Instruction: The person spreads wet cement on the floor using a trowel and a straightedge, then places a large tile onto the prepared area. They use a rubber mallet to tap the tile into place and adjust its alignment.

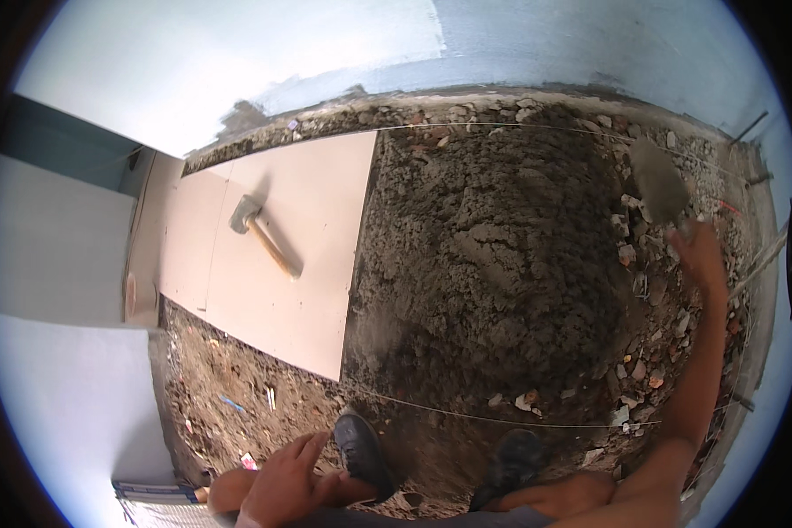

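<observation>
My right hand (700, 253) reaches out on the right, closed around the handle of a trowel (662, 183). The trowel's grey blade points away from me, over the rubble past the far right edge of the wet mortar bed (493, 238). Down at the lower left, my left hand (289, 482) rests by my knee, holding nothing, its fingers stretched out. Left of the mortar lie large pale tiles (317, 202), their edge against the bed. On them lies a mallet (264, 236) with a grey head and a wooden handle.
A string line (466, 412) runs along the near side of the mortar, another (537, 128) along the far side. Stakes (750, 128) stand by the right wall. Broken rubble (642, 370) covers the ground at right. My shoes (361, 453) are just short of the near string.
</observation>
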The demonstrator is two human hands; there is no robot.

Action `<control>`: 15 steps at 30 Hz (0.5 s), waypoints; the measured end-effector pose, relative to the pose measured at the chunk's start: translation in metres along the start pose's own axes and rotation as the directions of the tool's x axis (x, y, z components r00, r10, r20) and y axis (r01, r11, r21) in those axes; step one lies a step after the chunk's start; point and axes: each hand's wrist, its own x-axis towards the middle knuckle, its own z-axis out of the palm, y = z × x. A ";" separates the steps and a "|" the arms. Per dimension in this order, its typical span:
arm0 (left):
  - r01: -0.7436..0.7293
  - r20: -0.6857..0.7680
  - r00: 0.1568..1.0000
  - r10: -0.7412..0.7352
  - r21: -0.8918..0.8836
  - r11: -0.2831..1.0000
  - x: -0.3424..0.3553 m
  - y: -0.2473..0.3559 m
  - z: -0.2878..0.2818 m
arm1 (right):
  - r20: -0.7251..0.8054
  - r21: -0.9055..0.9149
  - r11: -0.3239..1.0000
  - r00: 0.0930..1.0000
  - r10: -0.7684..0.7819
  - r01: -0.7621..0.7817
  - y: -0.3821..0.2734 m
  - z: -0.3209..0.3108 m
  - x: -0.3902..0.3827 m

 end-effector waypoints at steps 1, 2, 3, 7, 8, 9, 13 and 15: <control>-0.019 -0.012 1.000 0.019 0.006 1.000 0.001 -0.004 0.002 | 0.027 0.122 0.992 0.999 -0.019 0.015 -0.009 0.010 -0.015; -0.036 -0.025 0.999 0.036 0.015 0.999 0.001 -0.008 0.004 | 0.053 0.247 0.969 0.998 -0.039 0.025 -0.021 0.013 -0.024; -0.039 -0.041 0.998 0.040 0.024 0.999 -0.004 -0.010 0.007 | 0.150 0.301 0.947 0.976 -0.160 0.109 -0.042 0.009 -0.026; -0.044 -0.045 0.998 0.044 -0.013 0.999 -0.017 -0.011 0.010 | 0.288 0.414 0.874 0.874 -0.392 0.255 -0.116 -0.008 -0.032; -0.043 -0.044 0.998 0.042 -0.022 0.999 -0.020 -0.013 0.011 | 0.273 0.412 0.872 0.877 -0.395 0.265 -0.125 -0.007 -0.032; -0.046 -0.043 0.998 0.044 -0.031 0.998 -0.023 -0.014 0.013 | 0.213 0.278 0.912 0.906 -0.365 0.302 -0.125 0.001 -0.031; 0.074 -0.028 0.997 -0.075 -0.032 0.997 -0.037 -0.001 0.008 | 0.199 0.011 0.949 0.929 -0.311 0.315 -0.132 0.029 -0.035; 0.105 -0.010 0.994 -0.106 -0.099 0.990 -0.040 0.001 0.004 | 0.295 0.048 0.947 0.902 -0.317 0.317 -0.138 0.035 -0.044</control>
